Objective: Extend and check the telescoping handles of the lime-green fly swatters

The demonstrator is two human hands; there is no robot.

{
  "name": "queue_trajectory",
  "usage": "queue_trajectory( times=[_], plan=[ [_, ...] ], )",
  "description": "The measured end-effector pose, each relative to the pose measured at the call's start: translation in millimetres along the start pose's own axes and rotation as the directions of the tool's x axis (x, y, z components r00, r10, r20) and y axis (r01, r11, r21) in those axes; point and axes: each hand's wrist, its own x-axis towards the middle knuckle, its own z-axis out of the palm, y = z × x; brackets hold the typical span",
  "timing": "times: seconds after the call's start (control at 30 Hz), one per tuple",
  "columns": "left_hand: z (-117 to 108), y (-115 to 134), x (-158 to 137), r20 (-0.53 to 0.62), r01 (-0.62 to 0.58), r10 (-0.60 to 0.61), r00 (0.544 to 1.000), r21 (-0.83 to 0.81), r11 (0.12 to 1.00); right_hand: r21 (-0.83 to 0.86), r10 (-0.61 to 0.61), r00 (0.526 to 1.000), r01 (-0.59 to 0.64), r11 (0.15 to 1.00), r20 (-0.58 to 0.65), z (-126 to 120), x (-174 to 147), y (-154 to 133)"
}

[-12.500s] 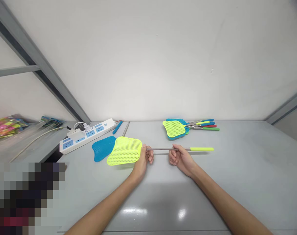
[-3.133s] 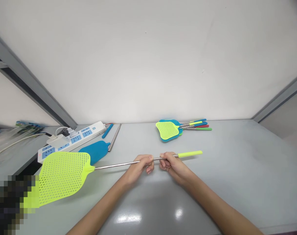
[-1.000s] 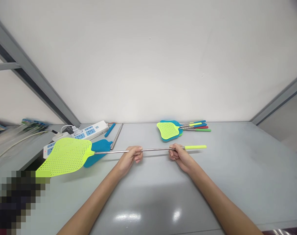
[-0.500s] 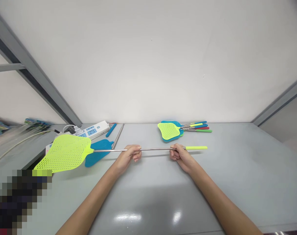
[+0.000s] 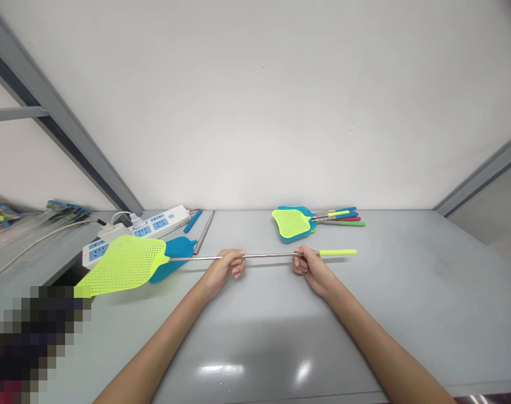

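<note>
A yellow-green fly swatter (image 5: 131,262) with a metal rod is held level above the grey table, its perforated head at the left and its grip at the right. My left hand (image 5: 226,269) is closed round the middle of the rod. Closer to the yellow grip, my right hand (image 5: 309,266) pinches the same rod. Partly hidden behind the swatter's head lies a blue swatter head (image 5: 180,248). Beyond my hands, several more fly swatters (image 5: 292,223) are stacked, with blue, yellow, red and green grips pointing right.
White power strips (image 5: 165,221) with plugs and a cable lie at the back left. Beside them are a loose blue grip (image 5: 193,221) and a metal tube (image 5: 205,232). Plastic-wrapped items (image 5: 65,213) sit at far left. A white wall (image 5: 263,112) closes off the back.
The swatter's head has shifted a little to the right, closer to my left hand, so the visible rod there is slightly shorter. Both hands keep their hold, almost in place.
</note>
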Motion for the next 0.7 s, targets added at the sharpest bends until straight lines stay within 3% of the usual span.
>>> queue_trajectory(
  times=[0.13,0.33,0.7],
  plan=[
    [2.6,-8.7,1.6,-0.053,-0.011,0.008,0.999,-0.05,0.999,-0.018,-0.003,0.999,0.004,1.0,0.054,0.7,-1.4,0.6],
    [7.1,-9.3,1.3,-0.103,-0.043,0.049,0.993,0.066,0.997,0.006,0.091,0.991,-0.092,0.996,0.093,8.6,-7.5,-3.4],
    [23.0,-16.8,2.1,-0.03,-0.063,0.068,0.997,0.151,0.987,0.007,0.135,0.977,-0.138,0.99,0.166,12.8,-10.0,0.3]
  ],
)
